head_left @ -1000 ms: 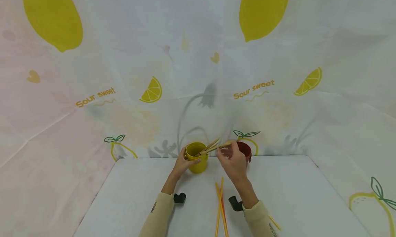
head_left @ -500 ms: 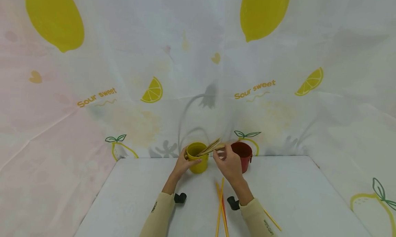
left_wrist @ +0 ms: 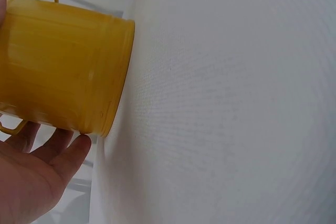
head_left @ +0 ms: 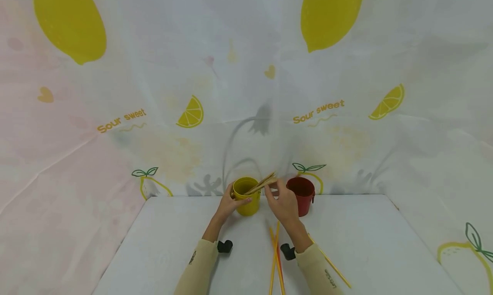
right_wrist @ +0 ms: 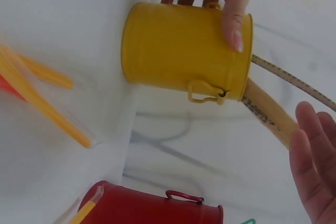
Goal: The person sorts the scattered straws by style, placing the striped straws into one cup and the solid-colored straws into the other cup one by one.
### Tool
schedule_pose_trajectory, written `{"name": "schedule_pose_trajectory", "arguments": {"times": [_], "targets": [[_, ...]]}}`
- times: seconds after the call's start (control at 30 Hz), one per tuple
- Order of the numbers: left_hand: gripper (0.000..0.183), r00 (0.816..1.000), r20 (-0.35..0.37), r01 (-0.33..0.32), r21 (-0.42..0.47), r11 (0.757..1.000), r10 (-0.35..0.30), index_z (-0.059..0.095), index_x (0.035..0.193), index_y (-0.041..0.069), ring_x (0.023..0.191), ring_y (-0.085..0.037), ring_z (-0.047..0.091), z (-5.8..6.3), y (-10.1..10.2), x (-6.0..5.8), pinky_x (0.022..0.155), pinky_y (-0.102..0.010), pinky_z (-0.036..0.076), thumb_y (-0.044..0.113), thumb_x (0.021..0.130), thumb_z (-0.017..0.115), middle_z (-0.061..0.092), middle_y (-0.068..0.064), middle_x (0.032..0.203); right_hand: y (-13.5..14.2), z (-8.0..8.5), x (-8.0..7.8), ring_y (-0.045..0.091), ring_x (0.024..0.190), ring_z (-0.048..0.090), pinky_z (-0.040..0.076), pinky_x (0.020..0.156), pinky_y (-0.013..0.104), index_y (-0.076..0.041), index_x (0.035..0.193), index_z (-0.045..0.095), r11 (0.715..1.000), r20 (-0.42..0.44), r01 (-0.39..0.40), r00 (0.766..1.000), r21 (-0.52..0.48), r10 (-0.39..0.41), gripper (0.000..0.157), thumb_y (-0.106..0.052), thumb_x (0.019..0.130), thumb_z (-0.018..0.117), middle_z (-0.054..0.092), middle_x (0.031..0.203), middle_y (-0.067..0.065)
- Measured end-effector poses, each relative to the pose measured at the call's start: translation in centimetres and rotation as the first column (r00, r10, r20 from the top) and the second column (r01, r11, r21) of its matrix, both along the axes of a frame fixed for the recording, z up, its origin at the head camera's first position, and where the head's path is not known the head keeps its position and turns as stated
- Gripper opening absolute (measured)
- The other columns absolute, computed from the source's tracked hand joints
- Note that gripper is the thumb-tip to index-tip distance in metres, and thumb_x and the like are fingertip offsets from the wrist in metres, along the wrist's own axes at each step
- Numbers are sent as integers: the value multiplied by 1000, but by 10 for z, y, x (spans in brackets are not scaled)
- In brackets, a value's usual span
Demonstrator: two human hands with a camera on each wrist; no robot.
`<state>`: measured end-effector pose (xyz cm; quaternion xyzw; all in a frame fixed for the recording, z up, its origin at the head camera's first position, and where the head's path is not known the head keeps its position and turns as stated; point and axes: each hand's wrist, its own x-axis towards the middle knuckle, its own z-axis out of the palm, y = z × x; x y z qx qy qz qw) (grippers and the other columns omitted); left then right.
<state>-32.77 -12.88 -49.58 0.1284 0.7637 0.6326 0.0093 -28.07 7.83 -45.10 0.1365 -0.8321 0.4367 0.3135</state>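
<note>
My left hand (head_left: 227, 203) grips the yellow bucket (head_left: 248, 206), thumb over the near side by the rim and fingers round the far side. The bucket stands upright on the white table. Several wooden rulers (head_left: 259, 185) lean out of it towards the right; in the right wrist view one broad ruler (right_wrist: 268, 111) and a thin one with dark marks (right_wrist: 294, 82) stick out of its mouth. At the outer end of the broad ruler, my right hand (head_left: 283, 201) pinches it between thumb and fingertips. The rulers' lower ends are hidden inside the bucket.
A red bucket (head_left: 303, 201) stands just right of my right hand. Crossed yellow and orange sticks (head_left: 275, 256) lie on the table between my forearms. Another yellow stick (head_left: 335, 267) lies by the right sleeve. Behind the table (head_left: 369, 235) hangs a lemon-print cloth (head_left: 246, 85).
My right hand has moved left from in front of the red bucket, bringing the ruler closer to the others in the yellow bucket. The left hand keeps its grip.
</note>
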Motion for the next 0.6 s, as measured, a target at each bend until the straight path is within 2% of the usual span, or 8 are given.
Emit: {"name": "schedule_pose_trajectory", "arguments": {"times": [0.1,0.33,0.5,0.6], "targets": [[86,1000,0,0,4,1000,0,31,151,0,130,-40,43,-1,0,-1,108,-56,33,16,83,81,44,-23,143,-2,-3,-1,20,69,71,57,57,36,-7,98,63,1000,20,21,1000,-1,-21,10,-13,92,69,74,93,6],[86,1000,-2,-6,1,1000,6,32,151,2,128,-38,46,-1,0,-1,107,-54,35,16,82,81,46,-22,142,-5,-12,-2,17,68,70,55,57,33,-14,94,69,998,136,63,989,17,-65,10,-24,94,67,75,90,0],[86,1000,-5,-5,-1,1000,5,32,150,2,128,-37,46,-2,0,0,107,-54,35,16,82,82,46,-21,142,-6,-14,-2,17,67,69,54,56,33,-13,94,70,998,194,48,980,29,-53,13,-25,94,66,75,90,2],[86,1000,-7,-4,3,1000,4,32,150,1,128,-36,46,-2,0,-1,108,-53,35,16,82,82,47,-20,142,-6,-13,-1,17,68,69,54,57,33,-12,100,71,998,255,43,965,50,-55,16,-27,94,66,75,93,2]]}}
